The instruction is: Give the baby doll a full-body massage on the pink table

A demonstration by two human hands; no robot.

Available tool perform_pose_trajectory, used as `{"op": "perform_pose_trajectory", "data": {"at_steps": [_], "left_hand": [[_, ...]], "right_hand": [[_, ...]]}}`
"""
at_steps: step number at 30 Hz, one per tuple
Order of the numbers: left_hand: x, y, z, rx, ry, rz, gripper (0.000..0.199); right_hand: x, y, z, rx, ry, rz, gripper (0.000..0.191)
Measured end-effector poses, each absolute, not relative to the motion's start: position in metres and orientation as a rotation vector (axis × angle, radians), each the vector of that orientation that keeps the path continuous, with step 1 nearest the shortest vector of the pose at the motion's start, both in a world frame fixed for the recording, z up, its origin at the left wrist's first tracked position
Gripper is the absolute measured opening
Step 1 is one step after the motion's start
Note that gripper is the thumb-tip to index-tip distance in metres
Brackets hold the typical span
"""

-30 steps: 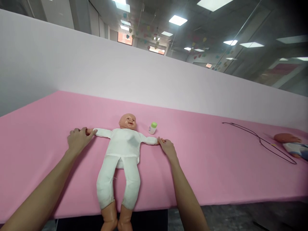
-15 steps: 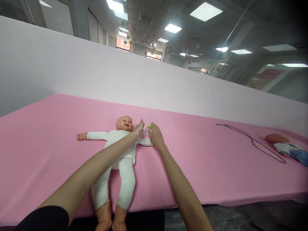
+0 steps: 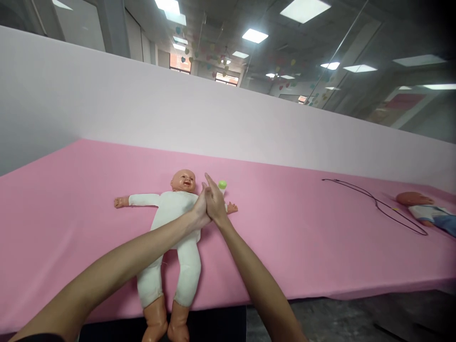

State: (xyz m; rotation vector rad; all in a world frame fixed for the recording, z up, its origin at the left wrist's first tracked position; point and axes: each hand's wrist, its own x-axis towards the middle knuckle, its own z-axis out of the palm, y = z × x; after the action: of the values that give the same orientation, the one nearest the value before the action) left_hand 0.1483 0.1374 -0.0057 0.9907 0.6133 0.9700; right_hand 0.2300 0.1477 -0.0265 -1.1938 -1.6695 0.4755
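My left hand (image 3: 200, 208) and my right hand (image 3: 215, 201) press together, palm to palm, above the chest and arm of a baby doll (image 3: 170, 211). The doll lies on its back in a white suit, with its plastic head, hands and feet showing. Neither hand visibly holds anything. Just beyond my right fingers stands a small white bottle with a green cap (image 3: 223, 184). My right hand hides most of its body. My left forearm crosses the doll's middle, and part of the doll's arm is hidden.
The doll lies on a pink-covered table (image 3: 306, 251), with a white backdrop (image 3: 213, 109) behind it. Toward the right, a thin black cord (image 3: 375, 202) curves across the cover near a second baby doll (image 3: 415, 202) in white and blue clothes.
My hands have come together over the doll. A moment earlier my right hand was at the bottle's cap and my left hand was apart from it, near the doll's chest.
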Motion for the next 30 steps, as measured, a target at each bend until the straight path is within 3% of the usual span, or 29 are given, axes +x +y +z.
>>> {"op": "perform_pose_trajectory", "data": {"at_steps": [6, 10, 14, 20, 26, 30], "left_hand": [[0.111, 0.123, 0.009, 0.795, 0.576, 1.148, 0.082], [0.106, 0.112, 0.008, 0.766, 0.578, 1.058, 0.066], [0.097, 0.106, 0.007, 0.759, 0.519, 1.033, 0.081], [0.092, 0.113, 0.003, 0.8, 0.612, 1.06, 0.075], [0.037, 0.124, -0.025, 1.586, 1.013, 1.359, 0.068], [-0.024, 0.142, -0.073, 2.035, 1.546, 1.005, 0.071]], "right_hand": [[0.189, 0.103, -0.017, -1.198, -1.732, 0.519, 0.091], [0.18, 0.105, -0.015, -1.212, -1.683, 0.556, 0.089], [0.184, 0.107, -0.017, -1.29, -1.577, 0.687, 0.087], [0.174, 0.092, -0.019, -1.115, -1.792, 0.56, 0.084], [0.226, 0.122, -0.058, -1.515, -1.761, 0.36, 0.082], [0.264, 0.121, -0.09, -1.781, -2.02, 0.094, 0.081]]}}
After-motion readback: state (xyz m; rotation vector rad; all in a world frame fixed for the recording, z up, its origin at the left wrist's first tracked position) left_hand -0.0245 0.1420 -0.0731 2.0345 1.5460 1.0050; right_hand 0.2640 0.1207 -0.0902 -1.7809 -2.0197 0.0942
